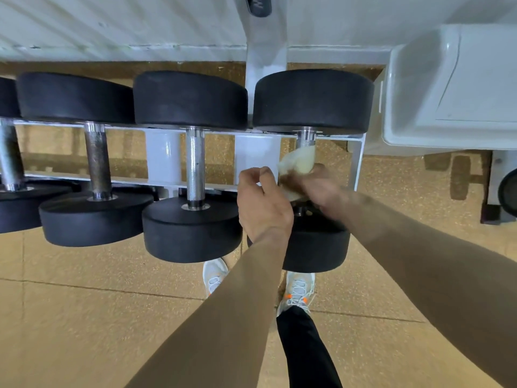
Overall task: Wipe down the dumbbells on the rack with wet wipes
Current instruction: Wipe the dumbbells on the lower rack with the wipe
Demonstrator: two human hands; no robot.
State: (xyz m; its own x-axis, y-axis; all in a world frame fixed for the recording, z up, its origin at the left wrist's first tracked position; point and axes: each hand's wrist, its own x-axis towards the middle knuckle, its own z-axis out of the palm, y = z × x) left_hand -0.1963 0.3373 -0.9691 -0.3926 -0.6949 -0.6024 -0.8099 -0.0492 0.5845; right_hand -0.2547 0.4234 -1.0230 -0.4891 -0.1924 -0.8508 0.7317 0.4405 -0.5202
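The wet wipe (298,163), a pale crumpled wad with a brownish smear on its near part, is wrapped on the steel handle (305,139) of the rightmost dumbbell (313,102), just below the handle's far collar. The right grip (316,186) is clamped around the wipe and the handle together; it is blurred, so single fingers are hard to make out. The left grip (263,203) sits right beside it on the left, its fingers curled inward with thumb and forefinger up against the wipe's edge; I cannot tell whether they pinch the wipe or close on nothing.

This dumbbell lies on the white rack (162,158) at its right end, its far black head resting past the rear rail and its near head hanging over the front rail, partly hidden by both forearms. To its left lie a second dumbbell (190,102) with a bright knurled handle, a third dumbbell (75,96) with a darker handle, and a fourth dumbbell (8,152) cut off by the frame's edge.

Below the rack is a speckled tan floor (84,303), where two pale shoes (298,289) stand. A white moulded bin (447,88) sits right of the rack, and a white wall (112,21) runs behind
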